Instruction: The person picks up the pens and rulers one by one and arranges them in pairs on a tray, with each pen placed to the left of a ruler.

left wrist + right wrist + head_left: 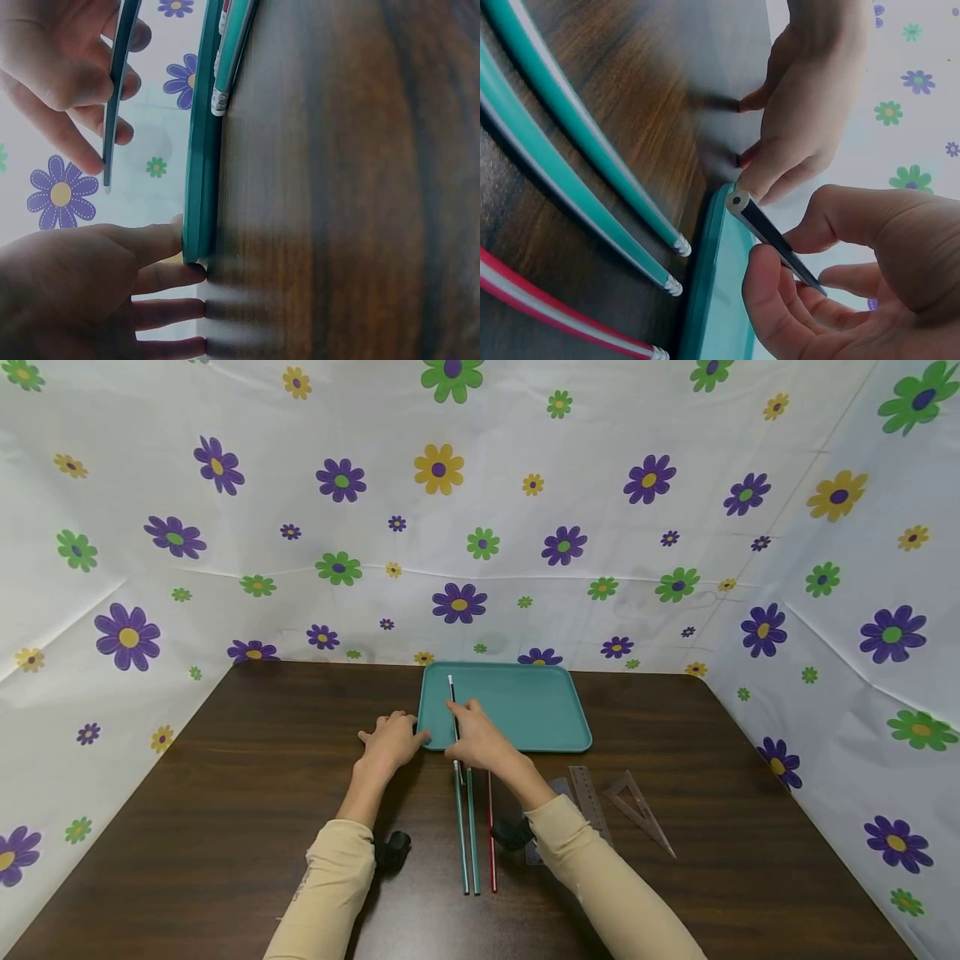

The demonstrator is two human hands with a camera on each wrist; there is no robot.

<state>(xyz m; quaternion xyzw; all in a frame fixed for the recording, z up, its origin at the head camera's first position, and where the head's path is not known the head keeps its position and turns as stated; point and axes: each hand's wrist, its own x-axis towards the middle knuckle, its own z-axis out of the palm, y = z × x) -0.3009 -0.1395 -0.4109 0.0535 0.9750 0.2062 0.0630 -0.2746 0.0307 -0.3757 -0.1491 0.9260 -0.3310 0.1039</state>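
Observation:
In the head view my right hand is over the front left of a teal tray. It pinches a black unsharpened pencil between thumb and fingers. The white-tipped end of this pencil points toward the back, while its flat cut end faces the right wrist camera. My left hand rests at the tray's front left corner. The left wrist view has that thumb against the tray's rim and the other fingers extended to the tabletop.
Two teal pencils and a red pencil lie lengthwise before the tray. To their right are a clear ruler, a clear set square and another clear plastic piece, partly covered by my right arm. A flowered sheet hangs behind the table.

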